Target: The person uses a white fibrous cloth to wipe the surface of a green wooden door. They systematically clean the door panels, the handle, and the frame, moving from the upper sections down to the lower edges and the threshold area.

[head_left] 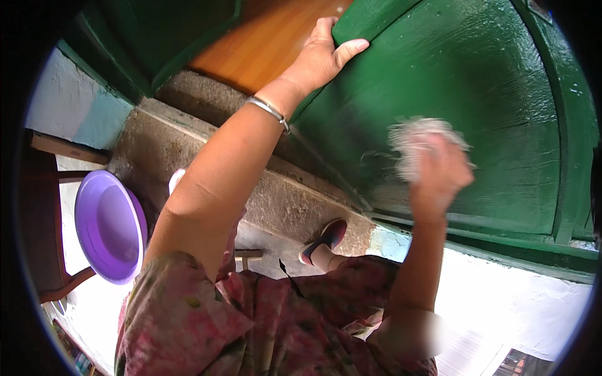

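Note:
My left hand [327, 53] grips the edge of a green painted door [483, 75], its thumb on the front face and its fingers over the far side. A silver bangle [268, 113] circles that wrist. Against the door's lower panel, my right hand [442, 166] presses a whitish, shaggy cloth [419, 141] with frayed strands. Motion smears this hand and the cloth a little. The panel looks glossy, with streaks of shine near its top and right side.
A purple plastic basin [110, 225] rests at the left, beside dark wooden furniture [47, 219]. Under the door runs a worn stone threshold [288, 197]. One of my feet, in a dark shoe [326, 241], stands near it. Beyond the doorway lies an orange-brown wooden floor [257, 47].

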A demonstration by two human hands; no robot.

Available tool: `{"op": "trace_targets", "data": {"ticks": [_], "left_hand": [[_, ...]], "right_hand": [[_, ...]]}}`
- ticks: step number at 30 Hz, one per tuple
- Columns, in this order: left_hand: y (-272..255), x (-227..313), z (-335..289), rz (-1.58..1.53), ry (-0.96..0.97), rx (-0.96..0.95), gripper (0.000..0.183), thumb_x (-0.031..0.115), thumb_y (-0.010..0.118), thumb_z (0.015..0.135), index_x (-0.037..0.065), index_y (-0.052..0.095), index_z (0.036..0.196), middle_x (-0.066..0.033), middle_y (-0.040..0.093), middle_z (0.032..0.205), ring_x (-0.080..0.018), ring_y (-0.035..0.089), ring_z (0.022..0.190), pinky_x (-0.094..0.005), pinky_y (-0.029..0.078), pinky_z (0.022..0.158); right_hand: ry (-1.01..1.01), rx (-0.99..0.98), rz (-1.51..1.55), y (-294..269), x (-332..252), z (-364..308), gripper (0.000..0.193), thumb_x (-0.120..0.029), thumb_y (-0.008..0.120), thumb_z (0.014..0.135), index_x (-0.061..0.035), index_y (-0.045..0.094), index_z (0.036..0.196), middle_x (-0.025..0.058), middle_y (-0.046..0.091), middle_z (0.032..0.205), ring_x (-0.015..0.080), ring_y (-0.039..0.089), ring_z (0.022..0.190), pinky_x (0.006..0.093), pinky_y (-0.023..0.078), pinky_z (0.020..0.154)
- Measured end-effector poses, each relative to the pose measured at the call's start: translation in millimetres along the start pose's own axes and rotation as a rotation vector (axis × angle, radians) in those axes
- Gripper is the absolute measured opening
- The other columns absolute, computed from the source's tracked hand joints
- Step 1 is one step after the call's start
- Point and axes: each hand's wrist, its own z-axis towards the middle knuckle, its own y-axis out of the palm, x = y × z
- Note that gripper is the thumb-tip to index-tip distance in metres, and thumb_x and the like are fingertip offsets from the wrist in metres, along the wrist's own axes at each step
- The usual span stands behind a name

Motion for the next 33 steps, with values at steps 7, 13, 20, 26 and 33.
{"op": "trace_targets", "data": {"ticks": [7,13,20,26,33], "left_hand": [[-1,10,-5,-0.283,0.014,-0.105,0.059,0.038,0.061,0.094,0.005,0.032,0.135,-0.0137,0.051,0.126,-0.0236,0.047,0.119,-0.0372,0.039,0.101],[-3,8,-3,-0.187,-0.004,-0.129,0.073,0.045,0.061,0.090,0.003,0.027,0.139,-0.0219,0.045,0.132,-0.0310,0.043,0.124,-0.0405,0.038,0.104],[-4,6,1,0.031,-0.036,-0.129,0.095,0.064,0.060,0.083,0.001,0.024,0.144,-0.0302,0.037,0.142,-0.0415,0.039,0.132,-0.0459,0.035,0.109],[-2,4,-2,-0.024,-0.008,-0.066,0.085,0.055,0.062,0.086,0.002,0.026,0.142,-0.0260,0.041,0.137,-0.0362,0.042,0.128,-0.0425,0.037,0.106],[-5,8,-4,-0.271,0.038,-0.141,0.065,0.035,0.063,0.093,0.005,0.027,0.139,-0.0176,0.048,0.128,-0.0255,0.045,0.121,-0.0378,0.039,0.102]], "right_hand": [[-0.036,0.158,0.014,14,20,-9,0.020,-0.020,0.060,0.080,-0.0187,0.071,0.097,-0.0012,0.060,0.105,0.0220,0.057,0.089,0.0384,0.041,0.071],[-0.330,-0.301,-0.018,109,-33,-68,0.019,-0.019,0.059,0.077,-0.0188,0.065,0.094,-0.0005,0.053,0.123,0.0184,0.047,0.117,0.0388,0.036,0.093],[-0.324,-0.305,0.024,118,-43,-67,0.018,-0.018,0.061,0.074,-0.0160,0.065,0.091,0.0024,0.054,0.123,0.0204,0.046,0.121,0.0393,0.035,0.094],[0.012,0.082,-0.021,-2,15,13,0.021,-0.019,0.062,0.085,-0.0138,0.067,0.105,0.0034,0.060,0.117,0.0259,0.058,0.107,0.0388,0.042,0.084],[-0.136,0.324,-0.042,-1,24,26,0.022,-0.021,0.066,0.080,-0.0135,0.068,0.101,0.0046,0.061,0.100,0.0274,0.061,0.092,0.0400,0.046,0.075]]}}
